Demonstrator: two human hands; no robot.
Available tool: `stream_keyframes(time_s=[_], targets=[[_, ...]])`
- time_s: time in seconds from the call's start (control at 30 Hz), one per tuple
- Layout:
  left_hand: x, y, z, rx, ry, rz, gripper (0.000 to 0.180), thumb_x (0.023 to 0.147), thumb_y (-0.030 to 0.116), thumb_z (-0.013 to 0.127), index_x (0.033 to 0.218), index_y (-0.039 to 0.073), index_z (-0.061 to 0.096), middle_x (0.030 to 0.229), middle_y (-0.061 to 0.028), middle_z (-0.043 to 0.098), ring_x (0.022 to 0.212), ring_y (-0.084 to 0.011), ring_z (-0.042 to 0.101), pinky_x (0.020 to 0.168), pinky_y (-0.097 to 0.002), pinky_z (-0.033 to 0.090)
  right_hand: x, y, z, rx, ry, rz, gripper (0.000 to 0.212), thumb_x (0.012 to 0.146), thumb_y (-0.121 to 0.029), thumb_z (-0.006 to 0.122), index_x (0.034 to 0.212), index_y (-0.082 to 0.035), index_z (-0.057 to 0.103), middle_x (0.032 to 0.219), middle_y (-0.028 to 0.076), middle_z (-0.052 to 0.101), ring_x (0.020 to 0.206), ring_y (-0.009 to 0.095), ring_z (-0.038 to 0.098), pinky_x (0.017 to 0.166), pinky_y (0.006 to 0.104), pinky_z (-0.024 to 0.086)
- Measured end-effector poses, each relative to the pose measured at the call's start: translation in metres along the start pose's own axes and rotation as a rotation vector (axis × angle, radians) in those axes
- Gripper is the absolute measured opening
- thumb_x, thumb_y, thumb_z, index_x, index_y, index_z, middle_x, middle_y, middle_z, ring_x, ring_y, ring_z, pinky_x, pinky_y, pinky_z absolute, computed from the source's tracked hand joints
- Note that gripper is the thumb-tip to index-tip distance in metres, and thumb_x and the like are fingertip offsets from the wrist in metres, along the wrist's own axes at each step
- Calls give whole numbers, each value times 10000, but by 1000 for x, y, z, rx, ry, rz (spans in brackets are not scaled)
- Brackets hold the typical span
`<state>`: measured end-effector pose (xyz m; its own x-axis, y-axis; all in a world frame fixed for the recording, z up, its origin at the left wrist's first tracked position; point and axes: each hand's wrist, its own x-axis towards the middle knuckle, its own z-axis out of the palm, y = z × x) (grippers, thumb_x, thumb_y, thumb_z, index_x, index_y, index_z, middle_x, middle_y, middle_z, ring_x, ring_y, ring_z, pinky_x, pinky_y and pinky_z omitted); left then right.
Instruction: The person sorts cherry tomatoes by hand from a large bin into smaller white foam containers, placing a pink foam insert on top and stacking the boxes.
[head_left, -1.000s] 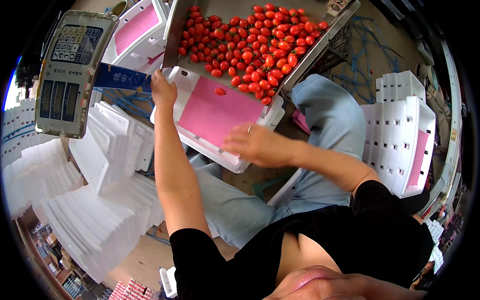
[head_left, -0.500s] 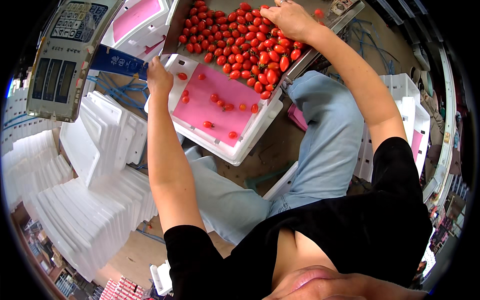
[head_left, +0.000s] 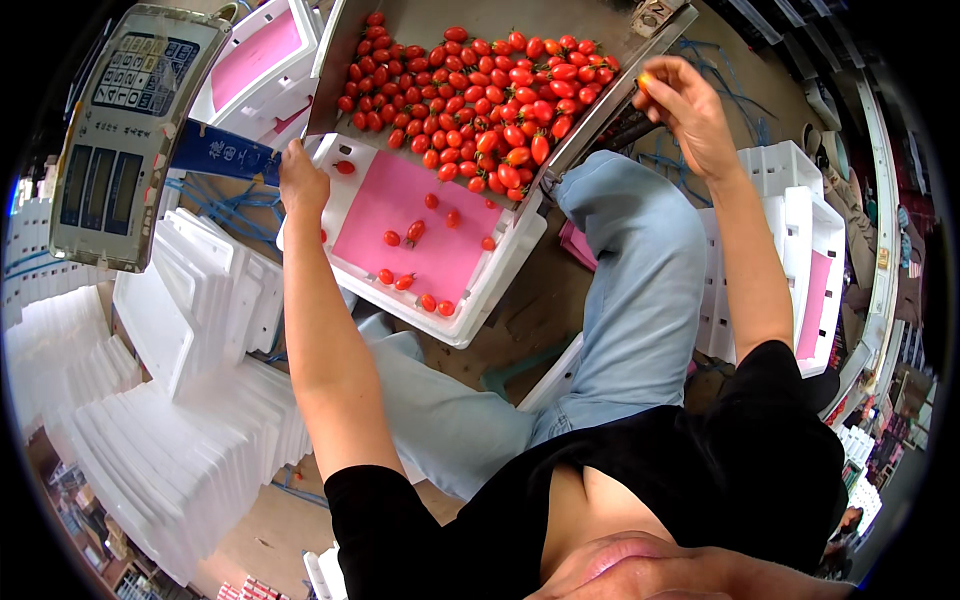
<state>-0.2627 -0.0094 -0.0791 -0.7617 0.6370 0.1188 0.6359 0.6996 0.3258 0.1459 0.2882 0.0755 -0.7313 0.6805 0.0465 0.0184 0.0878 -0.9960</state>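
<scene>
Many red cherry tomatoes (head_left: 490, 100) lie heaped in a metal tray (head_left: 615, 30) at the top. Below its open front edge sits a white plastic crate (head_left: 455, 325) lined with a pink sheet (head_left: 385, 205), with several tomatoes scattered on the sheet. My left hand (head_left: 303, 182) is closed on the crate's left rim, beside a blue bar; its fingertips are mostly hidden. My right hand (head_left: 690, 112) is raised off the tray's right side, thumb and fingers pinching a small orange-yellow cherry tomato (head_left: 643, 81), mostly covered by the fingertips.
A scale display (head_left: 120, 140) on the blue bar (head_left: 230, 152) stands at the upper left. Stacked white crates (head_left: 190, 440) fill the left; more white crates (head_left: 790, 250) stand right of my knee. Blue strapping (head_left: 225, 205) lies on the floor.
My right hand has moved from the heap outward to the right, with a small tomato in its fingertips. More tomatoes lie toward the crate's near side. My left hand stays at the rim.
</scene>
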Motion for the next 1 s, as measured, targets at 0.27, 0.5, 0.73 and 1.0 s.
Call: stream_keyframes(time_s=[0.27, 0.5, 0.73, 1.0], targets=[[5, 11, 6, -63, -41, 19, 469, 794, -58, 500, 1259, -12, 463, 1247, -243, 541, 1153, -429, 524, 958, -470, 456, 54, 87, -127, -303, 631, 60, 267, 905, -117, 657, 1126, 24, 605, 998, 121, 662, 926, 222, 658, 791, 325, 533], [4, 2, 5, -60, 8, 43, 401, 780, -60, 491, 1177, -1, 491, 1139, -245, 584, 1064, -445, 561, 889, -477, 467, 18, -9, -22, -1066, 267, -719, 188, 872, -44, 638, 1059, -63, 639, 997, 73, 672, 926, 248, 665, 787, 338, 543], [-2, 10, 5, -101, 92, 6, 457, 772, -64, 504, 1213, 50, 534, 1166, -221, 603, 1095, -435, 570, 898, -484, 481, 80, -38, 52, -1559, -463, 62, 727, 723, -343, 776, 1319, -63, 469, 1247, 211, 518, 1097, 387, 568, 932, 451, 484], [-7, 11, -6, -71, 34, -30, 453, 793, 1, 575, 1240, 52, 519, 1244, -173, 589, 1140, -380, 572, 939, -451, 488, 78, 7, 89, -1336, -507, 141, 1168, 585, -345, 876, 1509, -76, 214, 1318, 314, 388, 1168, 469, 520, 985, 433, 474]])
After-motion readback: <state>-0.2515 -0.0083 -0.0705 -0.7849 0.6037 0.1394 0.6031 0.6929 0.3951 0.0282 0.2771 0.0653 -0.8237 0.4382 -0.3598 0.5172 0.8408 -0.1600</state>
